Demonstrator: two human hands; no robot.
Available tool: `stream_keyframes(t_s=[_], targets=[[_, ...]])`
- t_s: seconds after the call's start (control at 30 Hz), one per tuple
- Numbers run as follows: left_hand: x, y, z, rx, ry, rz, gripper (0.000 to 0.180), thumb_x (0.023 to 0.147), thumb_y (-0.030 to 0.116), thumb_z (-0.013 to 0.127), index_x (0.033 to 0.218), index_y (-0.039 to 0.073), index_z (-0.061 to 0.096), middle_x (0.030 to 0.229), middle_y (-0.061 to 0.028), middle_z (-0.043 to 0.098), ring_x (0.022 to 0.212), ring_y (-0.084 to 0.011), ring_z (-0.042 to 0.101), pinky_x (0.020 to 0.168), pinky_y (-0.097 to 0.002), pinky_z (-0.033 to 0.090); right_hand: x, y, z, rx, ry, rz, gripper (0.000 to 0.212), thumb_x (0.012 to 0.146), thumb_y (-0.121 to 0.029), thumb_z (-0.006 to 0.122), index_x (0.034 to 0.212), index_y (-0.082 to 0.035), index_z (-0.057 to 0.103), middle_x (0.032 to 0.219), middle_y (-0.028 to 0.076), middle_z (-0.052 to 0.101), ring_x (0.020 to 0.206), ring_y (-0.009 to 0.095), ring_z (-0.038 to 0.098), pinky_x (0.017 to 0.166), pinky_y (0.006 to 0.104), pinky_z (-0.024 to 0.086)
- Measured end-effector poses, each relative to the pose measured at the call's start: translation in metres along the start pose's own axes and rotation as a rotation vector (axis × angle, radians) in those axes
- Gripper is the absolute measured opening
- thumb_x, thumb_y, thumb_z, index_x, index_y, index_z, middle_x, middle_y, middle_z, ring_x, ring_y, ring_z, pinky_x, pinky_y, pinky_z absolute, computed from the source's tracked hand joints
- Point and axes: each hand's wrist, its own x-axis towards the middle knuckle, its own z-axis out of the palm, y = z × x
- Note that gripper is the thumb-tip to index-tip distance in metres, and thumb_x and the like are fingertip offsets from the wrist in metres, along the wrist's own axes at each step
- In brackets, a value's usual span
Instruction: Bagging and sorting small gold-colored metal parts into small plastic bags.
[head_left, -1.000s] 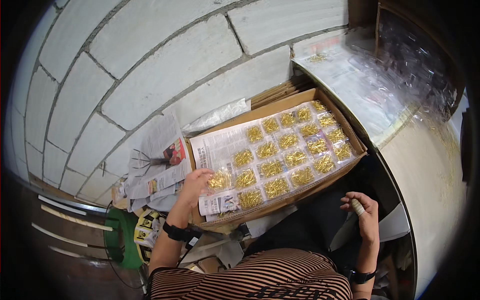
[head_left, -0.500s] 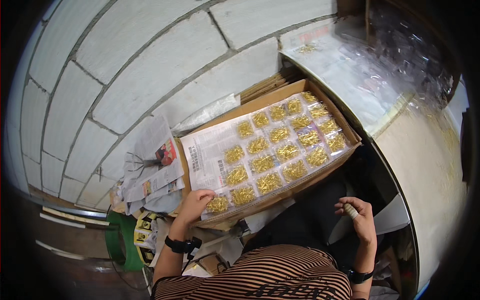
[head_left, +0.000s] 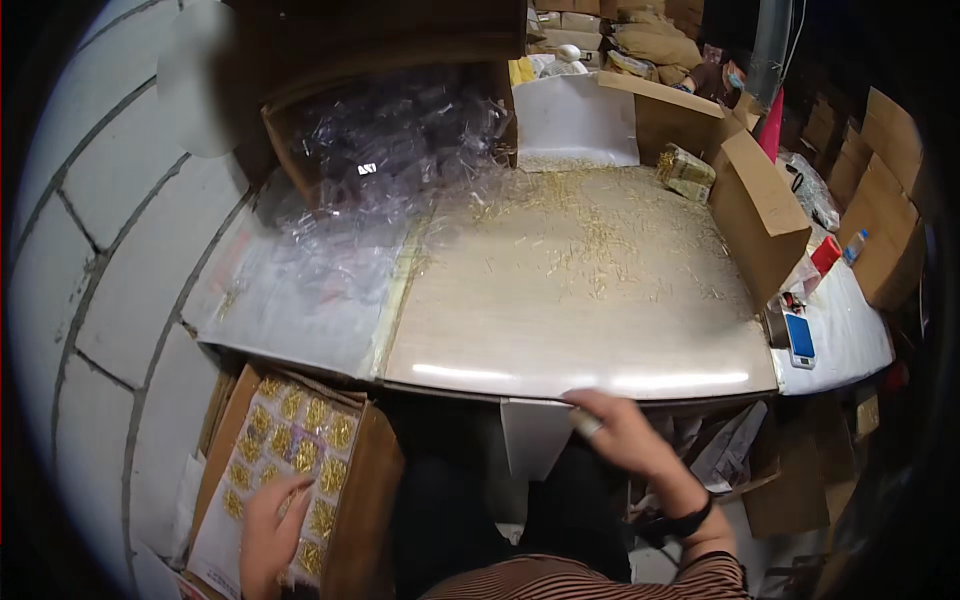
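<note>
My left hand is over the cardboard carton at the lower left, with its fingers apart and nothing visible in them. Inside the carton, small clear bags of thin gold-coloured metal pieces lie in rows on newspaper. The hand covers some of these bags. My right hand is at the front edge of the worktable, fingers loosely spread and pointing left. Pale tape wraps one of its fingers, and I see nothing held. Too small to identify exactly, loose gold-coloured pieces are scattered across the tabletop.
A heap of clear plastic bags spills from a box at the back left. Cardboard flaps wall the table's right side. Beyond them are a small blue-topped scale and a red roll. A block wall stands at left.
The view has swung right from the carton to the worktable. My left hand has left the bag at the carton's near corner. My right hand has moved from my lap to the table edge.
</note>
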Motion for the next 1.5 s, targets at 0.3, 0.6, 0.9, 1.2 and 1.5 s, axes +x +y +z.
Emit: stream_keyframes(t_s=[0.3,0.6,0.9,1.2,1.5], targets=[[0.339,0.024,0.168,0.07,0.098,0.335,0.026,0.087,0.02,0.057,0.097,-0.003,0.062,0.091,-0.0161,0.064,0.086,-0.0282,0.062,0.075,-0.0363,0.047,0.183,0.261,-0.116,-0.415,0.495,0.468,0.058,0.093,-0.035,0.044,0.134,0.005,0.037,0.142,0.023,0.034,0.135,0.033,0.028,0.112,0.0376,0.021],[0.423,0.0,0.242,0.609,0.049,0.191,0.025,0.081,0.016,0.061,0.102,0.002,0.06,0.119,-0.0133,0.053,0.1,-0.0343,0.057,0.083,-0.0461,0.046,0.25,0.12,0.009,-0.682,-0.137,-0.013,0.065,0.094,-0.052,0.031,0.146,-0.014,0.023,0.153,0.011,0.017,0.141,0.03,0.013,0.114,0.0466,0.011],[0.328,0.031,0.204,0.084,0.156,0.275,0.012,0.08,0.01,0.062,0.089,0.003,0.063,0.075,-0.0106,0.065,0.064,-0.0275,0.061,0.062,-0.0362,0.048,0.149,0.104,0.023,-0.661,0.057,0.115,0.063,0.094,-0.034,0.039,0.142,0.004,0.021,0.15,0.021,0.018,0.14,0.036,0.013,0.113,0.0476,0.014],[0.166,0.04,0.206,-0.671,-0.165,-0.004,0.009,0.074,0.0,0.066,0.082,0.0,0.066,0.074,-0.0002,0.062,0.061,-0.004,0.051,0.057,-0.0184,0.041,0.082,0.007,0.041,-0.195,0.276,0.044,0.048,0.085,-0.016,0.06,0.127,0.002,0.046,0.124,0.02,0.046,0.112,0.032,0.047,0.094,0.0402,0.039],[0.071,0.029,0.213,-1.463,-0.601,-0.443,0.028,0.096,0.025,0.047,0.111,0.001,0.053,0.103,-0.0154,0.062,0.084,-0.0285,0.067,0.059,-0.0348,0.06,0.015,-0.013,0.097,0.186,0.394,-0.057,0.007,0.077,-0.001,0.067,0.081,0.0,0.061,0.068,0.01,0.058,0.058,0.02,0.058,0.053,0.0295,0.045]])
